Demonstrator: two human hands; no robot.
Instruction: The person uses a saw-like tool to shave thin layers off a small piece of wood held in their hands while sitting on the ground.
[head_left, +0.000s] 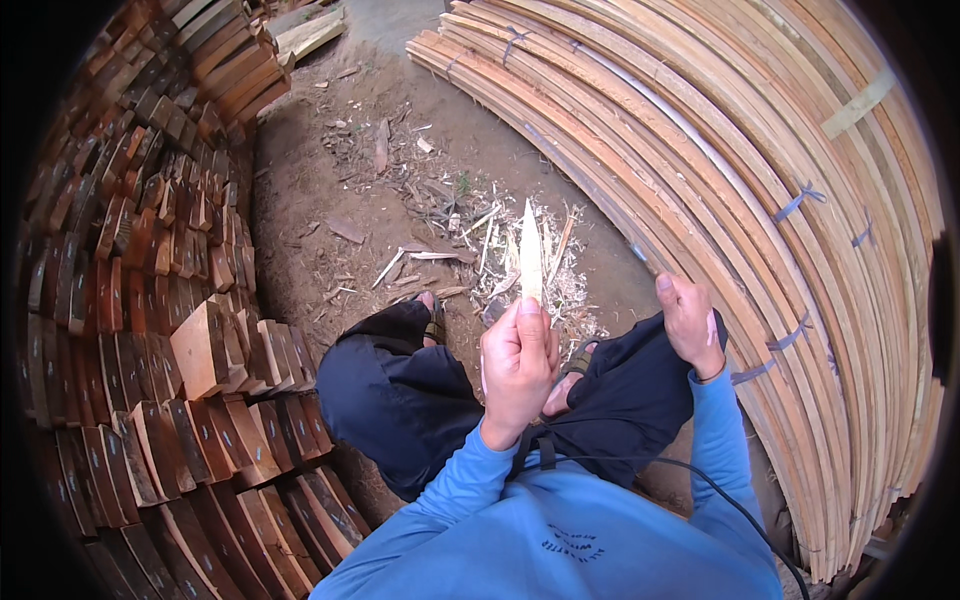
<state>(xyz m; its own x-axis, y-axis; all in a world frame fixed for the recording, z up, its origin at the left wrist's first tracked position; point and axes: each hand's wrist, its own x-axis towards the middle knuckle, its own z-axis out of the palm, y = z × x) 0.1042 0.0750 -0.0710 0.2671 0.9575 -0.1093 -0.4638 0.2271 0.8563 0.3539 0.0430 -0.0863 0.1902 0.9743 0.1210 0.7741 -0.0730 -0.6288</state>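
My left hand (pixel 519 362) is closed around the lower end of a pale, flat piece of wood (pixel 530 258), its thumb pressed along the face. The wood stands up from the fist and tapers to a sharp point. To the right, apart from the wood, my right hand (pixel 692 325) is closed in a fist with the thumb on top. A thin knife (pixel 642 256) juts from it, its greyish blade pointing away to the upper left; most of its handle is hidden by the fingers.
Pale wood shavings (pixel 568 280) litter the dirt floor (pixel 310 215) beyond my feet. Stacked sawn timber (pixel 200 440) walls the left side. Long bundled planks (pixel 640 150), tied with strips (pixel 800 202), curve along the right, close to my right arm. A black cable (pixel 700 475) crosses my lap.
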